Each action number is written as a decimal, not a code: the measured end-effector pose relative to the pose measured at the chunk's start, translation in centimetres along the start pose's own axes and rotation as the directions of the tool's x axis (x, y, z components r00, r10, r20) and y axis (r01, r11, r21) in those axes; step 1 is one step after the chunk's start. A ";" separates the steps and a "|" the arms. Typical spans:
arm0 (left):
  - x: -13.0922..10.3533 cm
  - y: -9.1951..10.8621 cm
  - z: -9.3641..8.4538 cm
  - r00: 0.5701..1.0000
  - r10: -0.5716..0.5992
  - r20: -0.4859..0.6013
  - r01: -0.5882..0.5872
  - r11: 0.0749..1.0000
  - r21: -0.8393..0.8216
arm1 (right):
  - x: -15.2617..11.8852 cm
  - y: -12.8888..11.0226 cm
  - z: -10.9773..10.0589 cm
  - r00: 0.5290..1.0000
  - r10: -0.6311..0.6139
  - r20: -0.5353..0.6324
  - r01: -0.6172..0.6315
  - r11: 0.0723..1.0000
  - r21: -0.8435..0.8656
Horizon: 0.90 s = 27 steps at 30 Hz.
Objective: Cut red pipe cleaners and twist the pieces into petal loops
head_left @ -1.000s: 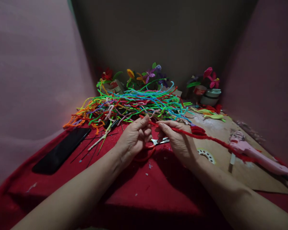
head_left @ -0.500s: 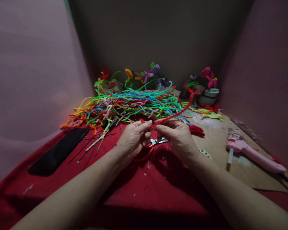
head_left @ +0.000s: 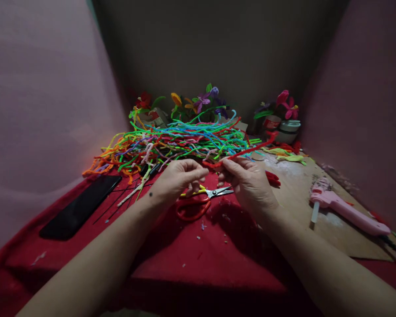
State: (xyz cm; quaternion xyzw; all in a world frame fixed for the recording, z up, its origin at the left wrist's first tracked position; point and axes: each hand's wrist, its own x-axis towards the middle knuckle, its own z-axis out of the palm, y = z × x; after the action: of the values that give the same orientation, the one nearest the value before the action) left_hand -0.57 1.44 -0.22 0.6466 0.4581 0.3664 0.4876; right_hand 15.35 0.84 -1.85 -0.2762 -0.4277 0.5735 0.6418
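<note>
A red pipe cleaner (head_left: 251,150) is pinched between the thumb and fingers of my right hand (head_left: 251,180). Its long part slants up to the right and ends in a bend, while a short end sticks out to the left. My left hand (head_left: 185,178) is just left of that short end, fingers loosely curled and apart, with nothing visible in them. Below the hands, scissors (head_left: 194,209) with red and yellow handles lie on the red cloth (head_left: 185,255), blades pointing right. Red fuzzy pieces (head_left: 273,178) lie beyond my right hand, partly hidden.
A heap of coloured pipe cleaners (head_left: 185,141) spreads across the back. A black phone (head_left: 81,207) and thin dark rods (head_left: 107,207) lie left. On a board (head_left: 293,211) at right rests a pink glue gun (head_left: 350,211). Fuzzy flowers (head_left: 203,102) stand behind.
My left hand has come off the red pipe cleaner and moved slightly left, its fingers loosening. The pipe cleaner's long part has tilted lower to the right. More of the scissors shows.
</note>
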 end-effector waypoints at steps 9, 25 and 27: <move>0.0 -1.5 -0.9 0.941 0.006 0.339 -0.325 0.303 0.896 | 0.9 -1.2 -0.9 0.994 -0.055 -0.093 0.054 0.998 -0.021; -0.2 -0.1 -1.2 0.999 0.038 -0.001 -0.006 0.197 0.980 | 1.4 -2.2 -1.4 0.977 -0.116 -0.177 0.130 0.989 0.068; 0.0 -0.2 -1.7 0.998 0.049 -0.038 0.028 0.183 0.983 | 1.5 -2.2 -1.5 0.977 -0.104 -0.187 0.121 0.989 0.081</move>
State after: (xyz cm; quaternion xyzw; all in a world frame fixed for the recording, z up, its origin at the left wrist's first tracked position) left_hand -2.21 1.95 0.00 0.8006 0.5966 0.0117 -0.0547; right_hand 17.68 2.10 -0.34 -0.2731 -0.3552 0.5277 0.7216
